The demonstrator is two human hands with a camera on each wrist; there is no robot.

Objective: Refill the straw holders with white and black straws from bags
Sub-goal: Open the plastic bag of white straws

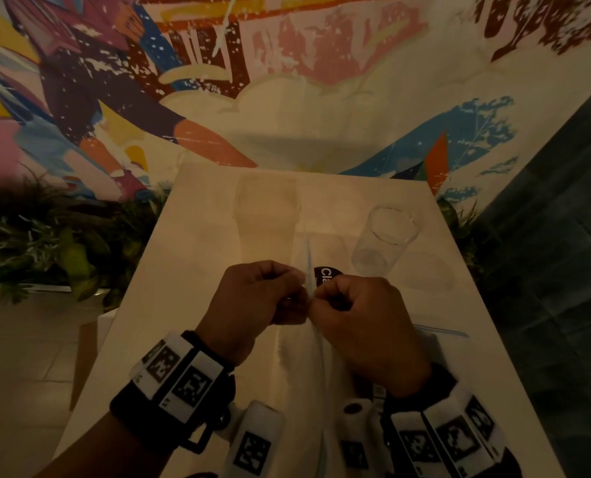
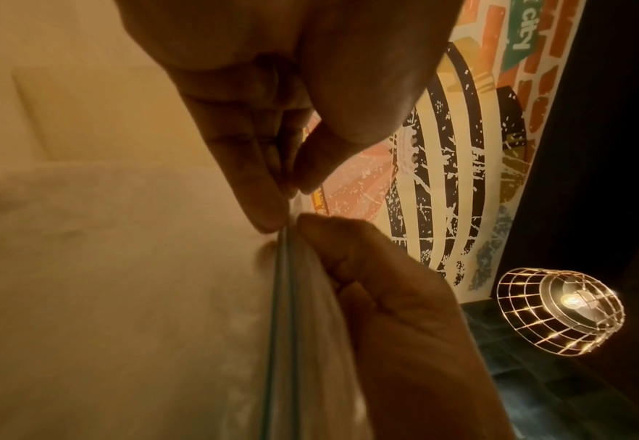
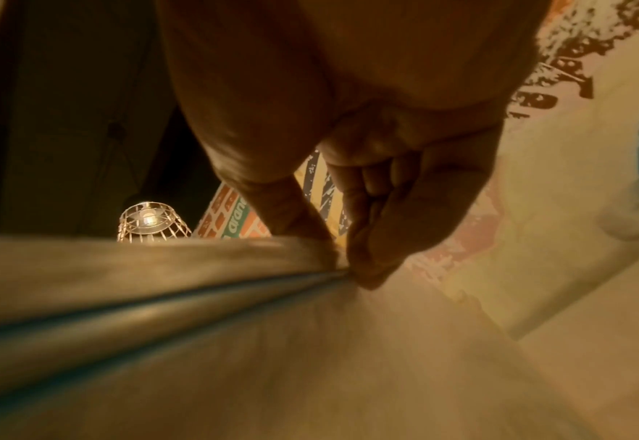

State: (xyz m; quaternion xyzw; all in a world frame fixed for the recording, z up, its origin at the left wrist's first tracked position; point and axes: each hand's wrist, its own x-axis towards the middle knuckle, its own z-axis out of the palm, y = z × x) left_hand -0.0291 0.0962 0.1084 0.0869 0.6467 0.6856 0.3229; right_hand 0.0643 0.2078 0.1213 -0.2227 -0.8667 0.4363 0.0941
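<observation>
Pinching the bag's (image 1: 309,270) zip rim at mid-table (image 1: 190,257), our left hand (image 1: 252,301) and right hand (image 1: 363,319) hide its mouth; contents indistinct; glass (image 1: 383,239) near the right edge.

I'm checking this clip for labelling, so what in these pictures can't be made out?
- Bag contents: head view is dim and the plastic hazy; no straws show, white or black.
- Bag's dark label: right hand covers all but "Cla".
- Zip strip: blurred in the right wrist view; sealed or parted, cannot tell.
- Glass: looks empty, but faint in the head view.
- Left hand pinch point: its fingers hide it there.
</observation>
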